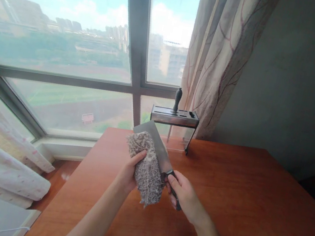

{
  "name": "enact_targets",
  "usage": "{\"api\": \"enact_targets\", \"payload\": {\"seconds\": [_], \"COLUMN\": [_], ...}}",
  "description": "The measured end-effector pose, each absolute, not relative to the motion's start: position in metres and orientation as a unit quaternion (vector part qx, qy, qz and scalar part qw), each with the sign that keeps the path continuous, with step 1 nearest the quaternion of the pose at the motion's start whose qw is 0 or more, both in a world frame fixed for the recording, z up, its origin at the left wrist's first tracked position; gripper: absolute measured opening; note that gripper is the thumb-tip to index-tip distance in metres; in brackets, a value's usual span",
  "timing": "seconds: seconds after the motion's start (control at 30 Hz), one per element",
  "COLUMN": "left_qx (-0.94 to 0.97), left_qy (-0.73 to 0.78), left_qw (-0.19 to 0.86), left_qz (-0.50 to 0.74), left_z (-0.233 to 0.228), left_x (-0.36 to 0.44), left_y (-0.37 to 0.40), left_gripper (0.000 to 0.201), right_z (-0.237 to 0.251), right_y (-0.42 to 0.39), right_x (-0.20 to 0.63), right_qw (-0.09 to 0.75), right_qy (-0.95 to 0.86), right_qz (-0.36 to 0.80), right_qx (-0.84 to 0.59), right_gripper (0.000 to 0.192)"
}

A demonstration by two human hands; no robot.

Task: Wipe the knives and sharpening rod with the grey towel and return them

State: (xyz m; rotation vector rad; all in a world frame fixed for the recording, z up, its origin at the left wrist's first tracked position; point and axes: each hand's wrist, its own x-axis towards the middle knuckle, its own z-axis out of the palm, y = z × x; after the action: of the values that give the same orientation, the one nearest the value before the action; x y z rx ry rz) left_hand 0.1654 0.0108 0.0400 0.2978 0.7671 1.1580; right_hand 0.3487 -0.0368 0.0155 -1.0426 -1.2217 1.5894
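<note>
My right hand (183,193) is closed round the black handle of a cleaver (160,145), whose broad metal blade points up and to the left. A grey, shaggy cloth (148,177) lies against the blade and covers much of its left side. My left hand (134,168) grips this cloth, thumb on top, and its other fingers are hidden beneath. Both hands are above the wooden table, in front of a knife block.
The knife block (172,117) has a metal slotted top and clear sides, with one dark handle (178,99) standing in it. The reddish-brown table (235,213) reaches toward a window (65,53). Curtains (219,43) hang behind the block and at the left.
</note>
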Motion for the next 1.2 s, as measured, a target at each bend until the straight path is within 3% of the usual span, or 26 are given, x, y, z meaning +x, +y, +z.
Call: {"api": "enact_targets", "payload": {"seconds": [0.3,0.63,0.7,0.8,0.97,1.07,1.2], "left_qx": [0.11,0.097,0.104,0.122,0.173,0.241,0.375], "left_qy": [0.396,0.383,0.384,0.397,0.425,0.428,0.39], "left_qw": [0.717,0.636,0.627,0.638,0.721,0.733,0.73], "left_qz": [0.562,0.662,0.669,0.649,0.52,0.47,0.418], "left_z": [0.048,0.051,0.051,0.052,0.052,0.051,0.052], "left_x": [0.166,0.136,0.134,0.136,0.137,0.132,0.128], "left_y": [0.016,0.031,0.032,0.029,0.019,0.013,0.008], "left_gripper": [0.013,0.008,0.006,0.007,0.018,0.028,0.04], "right_z": [0.018,0.036,0.042,0.051,0.07,0.09,0.121], "right_y": [-0.042,-0.054,-0.056,-0.054,-0.035,-0.022,-0.005], "right_x": [0.356,0.401,0.414,0.431,0.444,0.448,0.451], "right_qw": [0.393,0.383,0.418,0.54,0.71,0.721,0.675], "right_qy": [-0.52,-0.519,-0.505,-0.448,-0.378,-0.4,-0.472], "right_qz": [0.636,0.64,0.625,0.572,0.421,0.379,0.367], "right_qx": [-0.414,-0.417,-0.423,-0.425,-0.42,-0.421,-0.432], "right_gripper": [0.032,0.027,0.028,0.026,0.016,0.016,0.018]}}
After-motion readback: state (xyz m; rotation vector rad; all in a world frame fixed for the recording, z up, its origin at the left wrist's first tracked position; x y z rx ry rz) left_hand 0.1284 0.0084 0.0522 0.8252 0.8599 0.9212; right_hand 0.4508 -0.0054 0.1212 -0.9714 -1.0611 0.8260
